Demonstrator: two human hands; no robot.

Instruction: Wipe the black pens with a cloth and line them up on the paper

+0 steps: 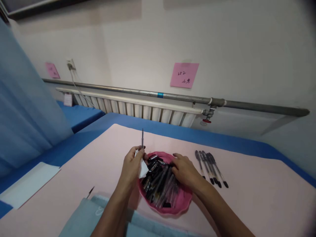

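Note:
My left hand [134, 163] is closed around a pen [142, 140] with a clear barrel, its tip pointing up, and a folded white tissue [143, 169]. It is at the left rim of a pink basin [170, 211] with a wavy edge. Inside the basin lie many loose pen parts [160, 184]: black caps and clear barrels. My right hand [184, 168] reaches over the basin's right rim, fingers bent and apart, fingertips among the parts. Several capped pens [208, 166] lie side by side to the right of the basin.
A pink sheet [259, 187] covers the blue bed [222, 140]. Light blue cloth [84, 217] lies at the front, with a pen tip [91, 191] beside it. White paper [28, 184] rests at left. A radiator [145, 112] and pipe [182, 97] run behind.

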